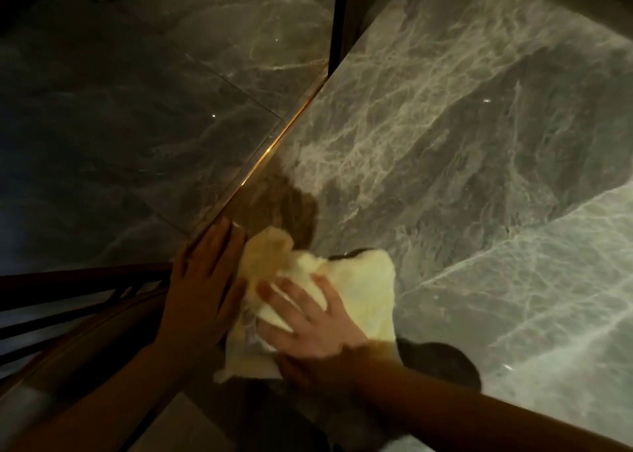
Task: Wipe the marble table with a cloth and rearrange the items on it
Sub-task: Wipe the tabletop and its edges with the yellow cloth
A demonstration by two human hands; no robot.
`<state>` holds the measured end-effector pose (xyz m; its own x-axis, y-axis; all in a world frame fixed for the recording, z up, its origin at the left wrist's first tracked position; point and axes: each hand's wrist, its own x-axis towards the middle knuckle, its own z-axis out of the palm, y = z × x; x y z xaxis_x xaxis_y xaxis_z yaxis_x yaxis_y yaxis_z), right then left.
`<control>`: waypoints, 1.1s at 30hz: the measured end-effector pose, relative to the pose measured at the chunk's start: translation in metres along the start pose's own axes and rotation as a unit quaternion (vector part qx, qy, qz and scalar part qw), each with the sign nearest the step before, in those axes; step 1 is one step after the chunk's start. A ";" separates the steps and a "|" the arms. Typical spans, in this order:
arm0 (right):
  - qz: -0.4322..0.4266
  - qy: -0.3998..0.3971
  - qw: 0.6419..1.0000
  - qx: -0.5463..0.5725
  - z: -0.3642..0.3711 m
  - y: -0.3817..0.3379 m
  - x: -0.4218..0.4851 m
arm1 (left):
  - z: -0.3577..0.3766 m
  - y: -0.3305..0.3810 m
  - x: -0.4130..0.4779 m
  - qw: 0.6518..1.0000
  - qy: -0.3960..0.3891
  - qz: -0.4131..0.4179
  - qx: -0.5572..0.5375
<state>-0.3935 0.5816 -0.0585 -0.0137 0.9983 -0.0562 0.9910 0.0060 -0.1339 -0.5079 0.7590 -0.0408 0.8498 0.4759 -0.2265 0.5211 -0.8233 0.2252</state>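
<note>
A pale yellow cloth (pixel 363 287) lies crumpled on the grey marble table (pixel 445 143) near its left edge. My right hand (pixel 308 318) presses flat on the cloth with fingers spread, pointing up-left. My left hand (pixel 202 290) rests flat at the table's gold-trimmed edge (pixel 270 146), its fingers touching the cloth's left side. Part of the cloth is hidden beneath my right palm. No other items show on the table.
A dark marble floor (pixel 120 126) lies left of the table edge. The dark wooden back of a chair (pixel 68 301) stands at lower left. A dark vertical post (pixel 337 23) rises at the top centre. A bright band of light crosses the table at right.
</note>
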 end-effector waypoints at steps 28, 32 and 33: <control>0.273 0.065 0.958 0.050 -0.042 0.179 0.035 | -0.001 0.024 0.019 1.000 0.006 -0.019 -0.004; 0.230 0.026 0.971 0.059 -0.023 0.099 -0.050 | -0.009 0.083 0.081 0.996 0.041 0.068 -0.032; 0.212 0.014 0.975 0.061 -0.020 0.080 -0.076 | -0.013 0.101 0.094 0.994 0.065 0.086 -0.028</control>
<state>-0.3104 0.5077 -0.0450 0.3998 0.9106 -0.1050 0.8835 -0.4133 -0.2206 -0.3744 0.7247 -0.0276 0.9277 0.3689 -0.0570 0.3682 -0.8791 0.3028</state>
